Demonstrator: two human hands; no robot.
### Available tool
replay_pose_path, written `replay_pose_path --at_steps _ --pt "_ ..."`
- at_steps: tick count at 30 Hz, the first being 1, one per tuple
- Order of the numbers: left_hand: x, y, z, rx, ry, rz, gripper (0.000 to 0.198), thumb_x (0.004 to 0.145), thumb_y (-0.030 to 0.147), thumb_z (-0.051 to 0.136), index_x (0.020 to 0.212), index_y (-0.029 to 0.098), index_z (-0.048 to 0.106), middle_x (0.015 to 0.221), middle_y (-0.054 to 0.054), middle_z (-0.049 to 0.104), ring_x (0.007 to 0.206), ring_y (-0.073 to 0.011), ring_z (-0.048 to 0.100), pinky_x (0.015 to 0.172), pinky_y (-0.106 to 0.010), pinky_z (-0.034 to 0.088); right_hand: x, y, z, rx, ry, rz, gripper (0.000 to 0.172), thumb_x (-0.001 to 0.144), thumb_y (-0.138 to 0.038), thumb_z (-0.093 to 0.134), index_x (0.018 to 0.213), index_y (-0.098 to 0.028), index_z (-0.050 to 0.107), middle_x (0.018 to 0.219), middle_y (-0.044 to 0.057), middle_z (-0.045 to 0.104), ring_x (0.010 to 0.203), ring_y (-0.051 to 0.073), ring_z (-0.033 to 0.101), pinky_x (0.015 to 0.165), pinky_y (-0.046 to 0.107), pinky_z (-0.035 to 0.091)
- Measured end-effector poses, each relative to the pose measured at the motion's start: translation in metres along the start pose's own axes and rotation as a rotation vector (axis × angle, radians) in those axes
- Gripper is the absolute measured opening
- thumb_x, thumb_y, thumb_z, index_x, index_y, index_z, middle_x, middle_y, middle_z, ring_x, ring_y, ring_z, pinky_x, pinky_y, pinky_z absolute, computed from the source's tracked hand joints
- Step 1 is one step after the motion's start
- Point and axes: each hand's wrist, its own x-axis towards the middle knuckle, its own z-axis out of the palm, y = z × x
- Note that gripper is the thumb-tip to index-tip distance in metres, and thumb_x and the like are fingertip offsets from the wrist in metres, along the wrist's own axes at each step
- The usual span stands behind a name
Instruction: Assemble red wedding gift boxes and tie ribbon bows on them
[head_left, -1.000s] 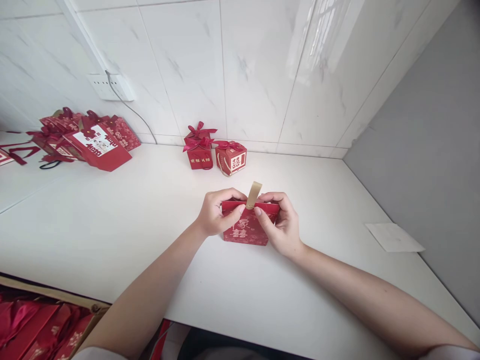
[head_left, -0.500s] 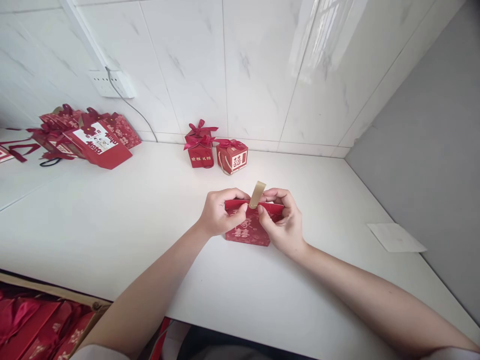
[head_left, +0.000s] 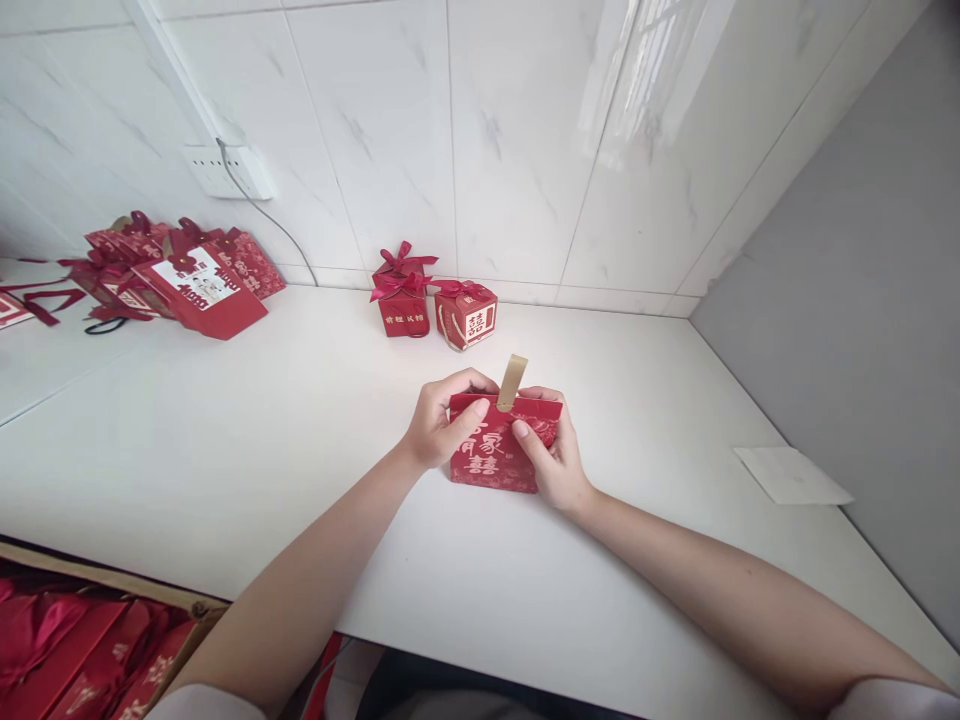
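Note:
A small red gift box (head_left: 491, 456) with gold characters stands on the white table (head_left: 300, 430), straight ahead of me. A gold paper tab (head_left: 511, 382) sticks up from the middle of its top edge. My left hand (head_left: 439, 420) grips the box's left side, thumb lying across the front face. On the right side my right hand (head_left: 551, 450) is closed round the box, thumb pressed on the front just below the tab.
Two finished red boxes with ribbon bows (head_left: 431, 300) stand by the tiled wall. A pile of red bags and boxes (head_left: 180, 275) lies far left. A white paper sheet (head_left: 791, 474) lies at right. A carton of flat red boxes (head_left: 82, 650) sits below the table edge.
Both hands have shifted lower on the box sides, uncovering more of its front characters. The gold tab stands a little higher and the box is turned slightly more upright.

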Motion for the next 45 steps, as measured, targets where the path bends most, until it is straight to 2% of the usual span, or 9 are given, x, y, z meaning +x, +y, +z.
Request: replay_pose_path --at_steps 5,10,16,20,23,27,35,40,45 --pt "0.002 0.007 0.005 0.07 0.062 -0.055 0.021 0.073 0.032 0.075 0.084 0.015 0.067 0.079 -0.005 0.071 0.069 -0.0163 0.064 0.064 -0.026 0.051 -0.001 0.001 0.0 -0.046 -0.01 -0.022 0.03 0.09 -0.04 0.058 0.113 -0.025 0.048 0.097 0.004 0.062 0.083 0.018 0.062 0.073 0.032 0.055" --pt "0.002 0.01 0.007 0.12 0.096 -0.093 0.018 0.072 0.031 0.076 0.071 0.015 0.067 0.072 -0.003 0.07 0.063 -0.0144 0.063 0.061 -0.025 0.05 -0.002 0.001 -0.001 -0.064 -0.026 -0.036 0.029 0.09 -0.039 0.058 0.114 -0.024 0.048 0.098 0.003 0.062 0.083 0.017 0.062 0.073 0.031 0.054" --pt "0.002 0.01 0.009 0.107 0.121 -0.081 0.018 0.071 0.027 0.077 0.066 0.015 0.065 0.066 -0.001 0.068 0.058 -0.012 0.059 0.058 -0.023 0.047 -0.001 0.003 0.0 -0.086 -0.014 -0.038 0.029 0.09 -0.042 0.056 0.112 -0.024 0.048 0.1 0.004 0.061 0.085 0.018 0.062 0.073 0.032 0.053" --pt "0.003 0.007 0.005 0.091 0.082 -0.096 0.017 0.071 0.027 0.076 0.069 0.015 0.065 0.067 -0.001 0.068 0.06 -0.0122 0.06 0.058 -0.023 0.048 0.001 0.0 -0.003 -0.139 -0.003 -0.101 0.029 0.09 -0.04 0.058 0.112 -0.024 0.049 0.097 0.004 0.061 0.082 0.018 0.061 0.072 0.032 0.053" --pt "0.004 0.002 0.001 0.026 0.044 -0.149 0.019 0.07 0.029 0.078 0.076 0.015 0.068 0.073 -0.002 0.07 0.064 -0.014 0.063 0.06 -0.024 0.05 0.005 -0.007 -0.007 -0.177 0.056 -0.21 0.026 0.088 -0.034 0.06 0.111 -0.024 0.051 0.096 0.004 0.061 0.086 0.019 0.061 0.076 0.033 0.052" --pt "0.006 -0.005 0.001 -0.029 0.062 -0.202 0.025 0.069 0.034 0.078 0.082 0.014 0.07 0.078 -0.005 0.072 0.071 -0.0169 0.066 0.064 -0.026 0.053 0.015 -0.021 -0.011 -0.275 0.129 -0.3 0.012 0.09 -0.028 0.059 0.101 -0.024 0.061 0.094 0.004 0.064 0.087 0.019 0.06 0.081 0.036 0.05" --pt "0.004 -0.004 0.01 -0.037 0.069 -0.198 0.023 0.073 0.036 0.076 0.081 0.014 0.072 0.08 -0.007 0.073 0.074 -0.0187 0.067 0.068 -0.028 0.054 0.024 -0.045 -0.016 -0.442 0.06 -0.443 0.014 0.089 -0.02 0.058 0.095 -0.028 0.068 0.092 -0.002 0.073 0.082 0.017 0.067 0.108 0.05 0.036" --pt "0.003 -0.003 0.011 -0.023 0.09 -0.186 0.023 0.073 0.036 0.075 0.081 0.014 0.072 0.078 -0.006 0.072 0.071 -0.0175 0.066 0.066 -0.028 0.053 0.023 -0.048 -0.014 -0.435 0.027 -0.399 0.009 0.088 -0.023 0.061 0.094 -0.027 0.067 0.092 0.0 0.072 0.084 0.018 0.066 0.107 0.049 0.037" --pt "0.002 0.003 0.014 0.033 0.085 -0.159 0.027 0.07 0.038 0.078 0.078 0.014 0.071 0.074 -0.005 0.07 0.069 -0.0169 0.065 0.064 -0.027 0.052 0.023 -0.051 -0.011 -0.41 0.007 -0.337 0.006 0.085 -0.028 0.067 0.086 -0.025 0.063 0.086 0.002 0.068 0.081 0.02 0.063 0.088 0.042 0.048"
